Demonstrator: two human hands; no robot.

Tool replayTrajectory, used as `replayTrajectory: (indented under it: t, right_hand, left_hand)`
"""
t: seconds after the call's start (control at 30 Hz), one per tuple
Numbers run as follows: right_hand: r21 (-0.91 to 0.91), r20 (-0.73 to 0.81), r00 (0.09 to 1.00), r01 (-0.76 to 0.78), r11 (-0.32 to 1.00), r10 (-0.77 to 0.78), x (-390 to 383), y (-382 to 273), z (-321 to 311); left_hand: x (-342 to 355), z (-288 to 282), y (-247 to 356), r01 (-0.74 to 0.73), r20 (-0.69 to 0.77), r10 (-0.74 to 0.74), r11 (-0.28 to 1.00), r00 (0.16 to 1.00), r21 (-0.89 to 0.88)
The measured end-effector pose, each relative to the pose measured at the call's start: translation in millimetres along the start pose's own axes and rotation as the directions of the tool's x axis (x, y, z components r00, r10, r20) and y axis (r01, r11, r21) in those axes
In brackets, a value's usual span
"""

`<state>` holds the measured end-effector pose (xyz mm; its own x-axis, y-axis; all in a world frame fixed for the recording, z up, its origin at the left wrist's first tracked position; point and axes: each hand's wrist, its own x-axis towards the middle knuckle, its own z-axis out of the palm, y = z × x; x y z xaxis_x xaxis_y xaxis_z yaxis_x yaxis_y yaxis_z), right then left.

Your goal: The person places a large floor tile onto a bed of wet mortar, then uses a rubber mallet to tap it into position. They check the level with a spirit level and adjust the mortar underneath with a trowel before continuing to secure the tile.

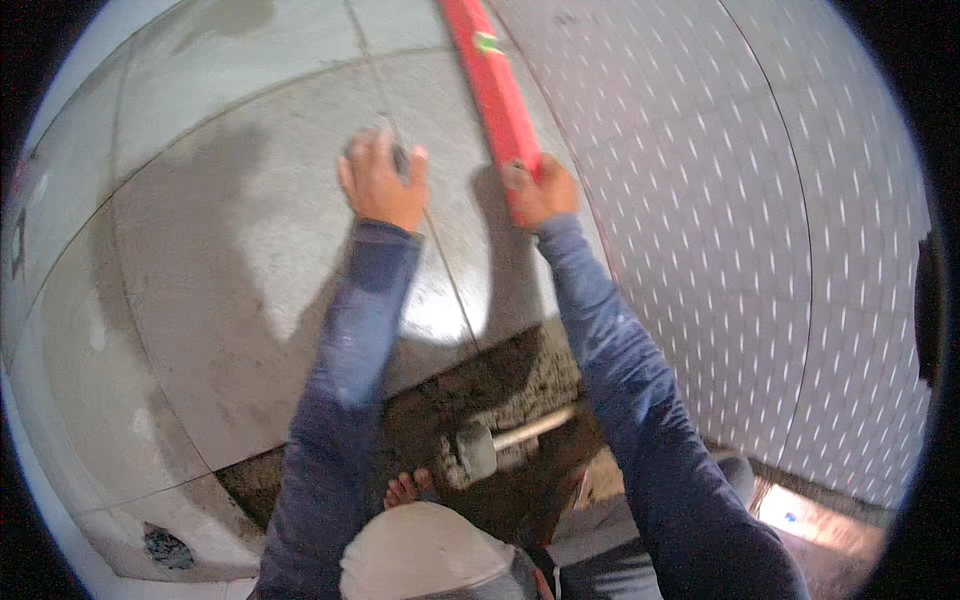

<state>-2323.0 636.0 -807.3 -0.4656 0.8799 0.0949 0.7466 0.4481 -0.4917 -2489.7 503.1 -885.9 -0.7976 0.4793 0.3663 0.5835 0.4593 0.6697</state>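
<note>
My right hand (545, 192) grips the near end of a long red spirit level (497, 95), thumb on top. The level lies lengthwise away from me over a large grey floor tile (230, 330), close to the seam with the patterned tiles. To its left, my left hand (384, 182) is over the tile joint with its fingers spread, slightly blurred. A dark patch shows between thumb and fingers; I cannot tell whether it is shadow or a thing. Near my foot, a mallet (478, 450) with a grey head and pale wooden handle lies on the mortar.
Rough mortar (425, 395) fills the strip between the tile edge and my bare foot (405, 488). Grey tiles with short white dashes (700, 230) stretch along the right. At lower left, a tile has a dark, rough-edged hole (167, 547).
</note>
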Motion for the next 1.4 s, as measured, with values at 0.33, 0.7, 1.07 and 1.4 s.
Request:
replayTrajectory:
  t: [0.33, 0.7, 1.07, 1.4]
  right_hand:
    - [0.579, 0.207, 0.919, 0.162, 0.799, -0.337, -237, -87, -9]
    - [-0.534, 0.839, 0.371, 0.42, 0.733, 0.398, -288, 187, -235]
    - [-0.545, 0.585, 0.756, 0.099, 0.833, 0.293, -373, 297, -217]
    - [-0.146, 0.641, 0.766, 0.184, 0.972, -0.049, -291, 135, -289]
  left_hand:
    - [-3, -152, -35, 0.482, 0.425, -0.309, 0.782, 0.851, -0.396]
    - [-61, -338, -260, 0.312, -0.02, -0.396, 0.69, 0.918, 0.654]
    - [-87, -311, -231, 0.291, -0.022, -0.416, 0.597, 0.909, 0.748]
    - [-210, -187, 29, -0.489, 0.289, 0.501, 0.864, 0.816, -0.118]
